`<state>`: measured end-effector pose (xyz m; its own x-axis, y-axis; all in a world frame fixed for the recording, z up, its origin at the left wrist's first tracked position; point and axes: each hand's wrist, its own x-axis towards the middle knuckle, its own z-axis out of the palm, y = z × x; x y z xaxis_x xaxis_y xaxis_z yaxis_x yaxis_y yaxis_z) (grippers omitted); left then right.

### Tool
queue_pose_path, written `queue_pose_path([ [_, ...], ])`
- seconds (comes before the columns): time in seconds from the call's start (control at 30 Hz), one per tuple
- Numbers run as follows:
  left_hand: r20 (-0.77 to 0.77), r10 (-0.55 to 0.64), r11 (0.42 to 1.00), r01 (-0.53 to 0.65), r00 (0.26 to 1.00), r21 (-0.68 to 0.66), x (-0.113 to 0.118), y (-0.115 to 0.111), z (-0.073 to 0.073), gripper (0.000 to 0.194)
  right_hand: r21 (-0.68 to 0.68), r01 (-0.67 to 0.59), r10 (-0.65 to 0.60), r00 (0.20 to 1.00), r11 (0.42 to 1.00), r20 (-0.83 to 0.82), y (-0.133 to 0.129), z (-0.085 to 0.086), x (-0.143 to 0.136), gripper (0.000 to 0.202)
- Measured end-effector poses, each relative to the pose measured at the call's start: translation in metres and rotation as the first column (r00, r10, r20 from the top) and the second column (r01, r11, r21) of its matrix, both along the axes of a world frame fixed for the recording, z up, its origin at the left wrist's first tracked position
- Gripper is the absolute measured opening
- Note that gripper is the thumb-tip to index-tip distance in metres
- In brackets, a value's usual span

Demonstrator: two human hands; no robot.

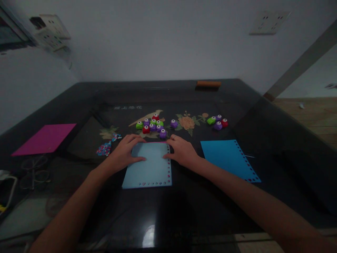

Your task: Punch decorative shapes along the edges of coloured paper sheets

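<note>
On a dark glossy tabletop [118,214], a flat magenta paper sheet [46,138] lies left of tiny multicoloured scraps [104,149]. Next, the left hand [126,149], thumb and fingers spread, rests on a pale blue rectangular paper sheet [150,172], its right side touched by the likewise unclenched right hand [183,149], near a bright blue paper sheet [222,156].

pale blue sheet [151,168] | small cutouts [169,171] along right and near edges | flat on dark table [118,214]

Head-worn view: faces forward, down across table [216,211] toward wall [158,42].
</note>
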<state>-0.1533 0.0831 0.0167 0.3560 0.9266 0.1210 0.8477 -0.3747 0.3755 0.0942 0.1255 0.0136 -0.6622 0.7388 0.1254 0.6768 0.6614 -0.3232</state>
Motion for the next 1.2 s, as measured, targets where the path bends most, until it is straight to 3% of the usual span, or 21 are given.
queue_pose_path([
  [0.23,0.141,0.114,0.992,-0.105,0.983,-0.071,-0.001,-0.001,0.005,0.035,-0.003,-0.037,0.037,0.999,0.999,-0.008,-0.002,0.002,-0.001,0.034],
  [0.4,0.310,0.285,0.951,-0.226,0.907,-0.212,-0.010,0.001,0.013,0.036,-0.038,-0.015,0.012,0.997,0.999,-0.073,-0.004,0.004,-0.003,0.024],
  [0.5,0.408,0.410,0.894,-0.271,0.816,-0.356,-0.010,0.000,0.020,0.037,-0.180,0.004,-0.036,0.983,0.984,-0.179,-0.004,0.010,-0.003,0.017],
  [0.63,0.591,0.535,0.831,-0.249,0.604,-0.497,0.000,-0.006,0.025,0.035,-0.450,-0.161,-0.074,0.885,0.878,-0.460,-0.002,0.019,0.000,0.015],
  [0.7,0.653,0.581,0.807,-0.234,0.486,-0.543,0.007,-0.009,0.024,0.036,-0.519,-0.196,-0.134,0.837,0.832,-0.531,0.001,0.023,0.003,0.016],
  [0.77,0.676,0.597,0.797,-0.230,0.431,-0.558,0.014,-0.013,0.022,0.038,-0.536,-0.173,-0.182,0.819,0.826,-0.544,0.006,0.026,0.007,0.018],
  [0.87,0.670,0.564,0.810,-0.164,0.483,-0.564,0.021,-0.017,0.017,0.041,-0.504,-0.111,-0.223,0.802,0.856,-0.555,0.015,0.031,0.014,0.025],
  [1.03,0.618,0.460,0.789,0.025,0.638,-0.613,0.034,-0.023,0.011,0.036,-0.587,-0.102,-0.347,0.722,0.803,-0.599,0.026,0.041,0.025,0.018],
  [1.2,0.571,0.390,0.768,0.087,0.722,-0.634,0.050,-0.031,0.008,0.033,-0.586,-0.084,-0.377,0.691,0.806,-0.617,0.029,0.050,0.031,0.018],
])
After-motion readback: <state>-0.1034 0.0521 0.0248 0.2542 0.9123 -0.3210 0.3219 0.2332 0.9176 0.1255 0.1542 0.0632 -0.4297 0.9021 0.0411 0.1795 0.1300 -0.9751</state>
